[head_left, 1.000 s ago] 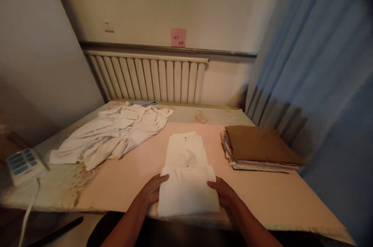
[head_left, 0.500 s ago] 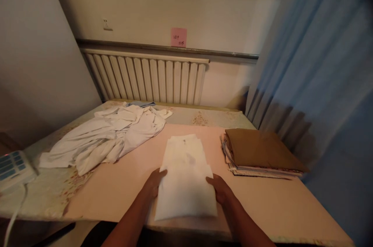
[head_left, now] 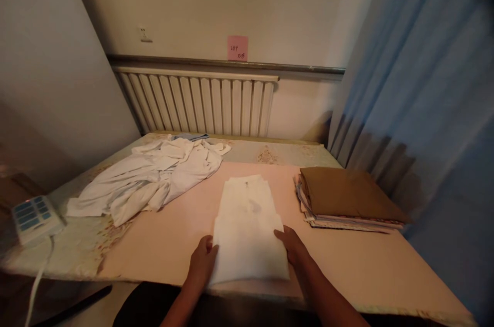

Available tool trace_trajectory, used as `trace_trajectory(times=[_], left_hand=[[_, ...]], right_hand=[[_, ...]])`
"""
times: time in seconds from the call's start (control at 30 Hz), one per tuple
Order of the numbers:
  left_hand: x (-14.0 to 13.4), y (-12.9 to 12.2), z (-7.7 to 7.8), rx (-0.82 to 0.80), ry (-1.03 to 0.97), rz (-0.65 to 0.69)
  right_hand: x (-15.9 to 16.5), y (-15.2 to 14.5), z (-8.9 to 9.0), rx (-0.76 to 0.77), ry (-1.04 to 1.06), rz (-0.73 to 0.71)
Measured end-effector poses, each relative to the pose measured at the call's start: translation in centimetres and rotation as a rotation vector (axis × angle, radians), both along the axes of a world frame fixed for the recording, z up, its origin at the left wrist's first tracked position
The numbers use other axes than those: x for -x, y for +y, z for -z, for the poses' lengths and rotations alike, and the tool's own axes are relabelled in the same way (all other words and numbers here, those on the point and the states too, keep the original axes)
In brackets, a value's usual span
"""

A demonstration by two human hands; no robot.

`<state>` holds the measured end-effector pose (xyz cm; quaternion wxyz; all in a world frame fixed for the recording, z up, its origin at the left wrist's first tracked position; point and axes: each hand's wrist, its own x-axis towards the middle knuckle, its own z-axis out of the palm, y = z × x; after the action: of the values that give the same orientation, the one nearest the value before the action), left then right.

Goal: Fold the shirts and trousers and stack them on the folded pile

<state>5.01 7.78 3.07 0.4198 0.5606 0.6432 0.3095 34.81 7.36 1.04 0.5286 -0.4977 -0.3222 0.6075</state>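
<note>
A folded white garment lies flat on the pink sheet in front of me, with a small dark mark near its far end and a faint greyish patch below that. My left hand is at its left edge, fingers curled and the thumb tip against the cloth; part of the grip is hidden. On the opposite edge, my right hand has its thumb on top and its fingers tucked at the side, closed on the cloth.
A crumpled pile of white cloth lies at the left back. To the right is a folded stack topped by brown fabric. A white power strip with a cord sits at far left. A radiator and a blue curtain border the table.
The view has shifted slightly. My left hand has slid toward me along the garment, its thumb moving off the top to the edge. My right hand keeps its place on the right edge.
</note>
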Motion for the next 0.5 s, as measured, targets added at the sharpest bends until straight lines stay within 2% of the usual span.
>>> trace_trajectory(times=[0.13, 0.2, 0.27, 0.33, 0.5], left_hand=[[-3.2, -1.3, 0.5, -0.548, 0.387, 0.098], [-5.7, -1.4, 0.9, -0.715, 0.525, 0.193], [-8.0, -1.0, 1.5, -0.784, 0.648, 0.301], [-9.6, -0.5, 2.2, -0.785, 0.752, 0.372], [-10.1, 0.4, 4.1, -0.748, 0.885, 0.425]], right_hand=[[0.0, 0.1, 0.2, -0.008, -0.015, 0.013], [0.0, 0.1, 0.3, -0.010, -0.016, 0.015], [0.2, 0.1, 0.3, -0.012, -0.016, 0.011], [0.3, 0.1, 0.3, -0.014, -0.019, 0.010], [0.2, 0.2, 0.6, -0.018, -0.052, 0.024]])
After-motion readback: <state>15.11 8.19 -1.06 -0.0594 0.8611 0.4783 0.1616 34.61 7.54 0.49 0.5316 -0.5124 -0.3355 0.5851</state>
